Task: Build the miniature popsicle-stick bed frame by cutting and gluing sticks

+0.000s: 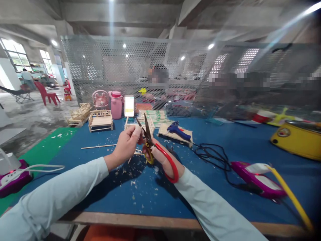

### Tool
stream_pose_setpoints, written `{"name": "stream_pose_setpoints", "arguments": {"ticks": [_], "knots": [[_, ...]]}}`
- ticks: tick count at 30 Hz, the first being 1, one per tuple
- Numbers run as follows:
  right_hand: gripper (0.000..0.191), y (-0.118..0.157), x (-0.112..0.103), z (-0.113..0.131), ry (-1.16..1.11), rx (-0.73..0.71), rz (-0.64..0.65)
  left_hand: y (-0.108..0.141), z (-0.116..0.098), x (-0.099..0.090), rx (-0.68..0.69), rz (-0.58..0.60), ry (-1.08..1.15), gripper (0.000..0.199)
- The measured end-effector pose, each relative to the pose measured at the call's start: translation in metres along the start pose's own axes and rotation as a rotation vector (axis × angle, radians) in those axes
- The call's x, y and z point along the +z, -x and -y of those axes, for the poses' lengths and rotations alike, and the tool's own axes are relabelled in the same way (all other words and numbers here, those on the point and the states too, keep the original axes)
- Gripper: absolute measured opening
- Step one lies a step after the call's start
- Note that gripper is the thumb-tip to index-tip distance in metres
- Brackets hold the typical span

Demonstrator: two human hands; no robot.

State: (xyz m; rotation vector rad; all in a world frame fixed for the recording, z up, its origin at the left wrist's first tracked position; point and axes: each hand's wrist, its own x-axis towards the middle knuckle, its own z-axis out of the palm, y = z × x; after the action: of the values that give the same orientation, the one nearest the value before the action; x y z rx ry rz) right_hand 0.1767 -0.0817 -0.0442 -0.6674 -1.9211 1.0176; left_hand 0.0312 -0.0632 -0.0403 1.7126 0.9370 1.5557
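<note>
My right hand (163, 157) grips a pair of scissors (149, 135) with red and yellow handles. Their dark blades point up and away from me, spread apart. Close beside the blades, my left hand (127, 142) is closed in a pinch, with pale tape or wrapping around a fingertip. What it pinches is too small to make out. Just behind my hands stands a small wooden stick frame (150, 124), partly covered by them. A thin wooden stick (99, 146) lies to the left of my left hand.
A miniature wooden bench (101, 120), a pink bottle (116, 105) and a lit phone (129, 106) stand at the back. A blue glue gun (178, 130) rests on a wooden piece. Black cable (213, 152), a purple power strip (258, 179) and a yellow pot (297, 139) lie right.
</note>
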Motion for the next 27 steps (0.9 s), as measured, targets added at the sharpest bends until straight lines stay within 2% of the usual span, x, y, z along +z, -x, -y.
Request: {"name": "stream_pose_setpoints", "arguments": {"ticks": [4, 8, 13, 19, 27], "knots": [[0.051, 0.002, 0.006, -0.002, -0.041, 0.014, 0.053, 0.003, 0.003, -0.006, -0.013, 0.008, -0.049, 0.039], [0.055, 0.005, 0.010, -0.009, -0.060, 0.059, 0.051, 0.006, 0.005, -0.013, 0.002, 0.052, -0.149, 0.043], [0.054, 0.006, 0.010, -0.015, -0.097, 0.083, 0.065, 0.007, 0.009, -0.016, -0.029, 0.085, -0.075, 0.041], [0.052, 0.004, 0.009, -0.014, -0.032, -0.001, 0.078, 0.011, 0.007, -0.015, 0.027, 0.046, -0.217, 0.039], [0.056, 0.005, 0.010, -0.013, 0.029, 0.004, 0.064, 0.017, 0.001, -0.012, 0.060, -0.052, -0.360, 0.034]]}}
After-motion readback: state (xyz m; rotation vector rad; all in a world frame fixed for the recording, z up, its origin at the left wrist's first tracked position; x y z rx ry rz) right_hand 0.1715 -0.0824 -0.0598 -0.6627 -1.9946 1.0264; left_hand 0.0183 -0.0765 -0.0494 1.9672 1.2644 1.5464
